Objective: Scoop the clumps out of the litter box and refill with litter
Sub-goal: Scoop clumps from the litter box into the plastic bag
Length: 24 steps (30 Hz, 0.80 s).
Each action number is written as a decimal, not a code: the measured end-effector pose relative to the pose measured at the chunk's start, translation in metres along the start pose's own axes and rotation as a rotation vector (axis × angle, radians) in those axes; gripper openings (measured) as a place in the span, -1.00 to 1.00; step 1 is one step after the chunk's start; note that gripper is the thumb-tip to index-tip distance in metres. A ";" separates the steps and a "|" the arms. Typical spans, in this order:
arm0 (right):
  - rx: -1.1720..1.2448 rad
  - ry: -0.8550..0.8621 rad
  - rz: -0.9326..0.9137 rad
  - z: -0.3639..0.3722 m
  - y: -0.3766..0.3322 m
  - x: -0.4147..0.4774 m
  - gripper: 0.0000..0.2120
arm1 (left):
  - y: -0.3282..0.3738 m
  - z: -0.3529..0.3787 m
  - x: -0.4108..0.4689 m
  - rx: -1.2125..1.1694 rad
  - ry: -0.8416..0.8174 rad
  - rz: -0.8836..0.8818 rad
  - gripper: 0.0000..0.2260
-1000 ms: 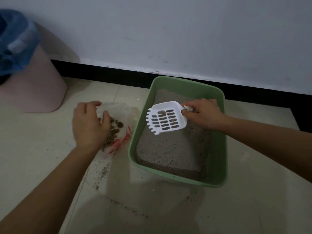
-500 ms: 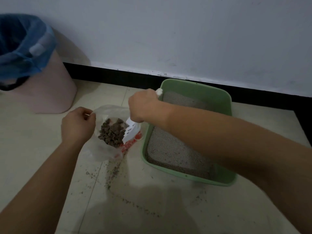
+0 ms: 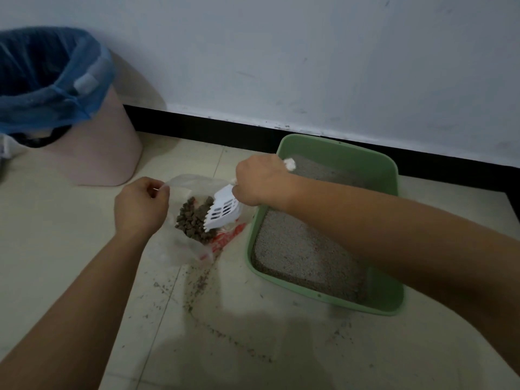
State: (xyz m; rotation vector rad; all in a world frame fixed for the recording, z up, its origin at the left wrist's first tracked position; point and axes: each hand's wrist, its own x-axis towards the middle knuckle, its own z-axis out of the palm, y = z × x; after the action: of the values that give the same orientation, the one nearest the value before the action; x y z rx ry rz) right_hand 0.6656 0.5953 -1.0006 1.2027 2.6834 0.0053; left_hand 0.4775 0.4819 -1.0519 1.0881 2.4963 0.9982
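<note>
We tip the scoop [image 3: 223,211] — clenched in our right grip [image 3: 260,180] — over clumps [image 3: 192,220] heaped in the bag [image 3: 180,249] whose edge our left grip [image 3: 140,205] pinches; the litter box [image 3: 334,152], just right of the right grip, seems mostly sifted — refilling is not yet done.

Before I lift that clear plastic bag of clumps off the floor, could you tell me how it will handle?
Probably floppy: the plastic bag is thin crumpled film, its mouth held only where the left hand pinches the edge. Likely bottom-heavy, as the clumps lie heaped in one spot. It may spill if tipped; litter grains dot the floor beside it.
</note>
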 end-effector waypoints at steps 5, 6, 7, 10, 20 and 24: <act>0.472 -0.224 0.152 0.011 0.037 -0.024 -0.67 | 0.002 0.001 -0.003 0.024 0.014 -0.013 -0.82; 0.639 -0.274 0.198 0.013 0.046 -0.031 -0.66 | 0.003 0.002 -0.005 0.036 0.017 -0.015 -0.82; 0.786 -0.304 0.250 0.015 0.054 -0.038 -0.65 | 0.005 0.002 -0.006 0.052 0.017 -0.014 -0.82; 1.012 -0.338 0.446 0.020 0.074 -0.060 -0.64 | 0.013 0.007 -0.013 0.143 0.007 0.032 -0.79; 0.988 0.254 0.731 0.049 0.160 -0.135 -0.74 | 0.097 0.080 -0.082 0.098 -0.243 0.362 -0.69; 0.829 0.367 0.680 0.060 0.182 -0.166 -0.80 | 0.164 0.110 -0.108 -0.427 -0.606 -0.001 -0.55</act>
State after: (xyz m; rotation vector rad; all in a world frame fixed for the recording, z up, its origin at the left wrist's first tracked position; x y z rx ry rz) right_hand 0.9184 0.5898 -1.0140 2.5073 2.4274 -0.9354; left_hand 0.6939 0.5386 -1.0280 1.0482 1.7103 0.9585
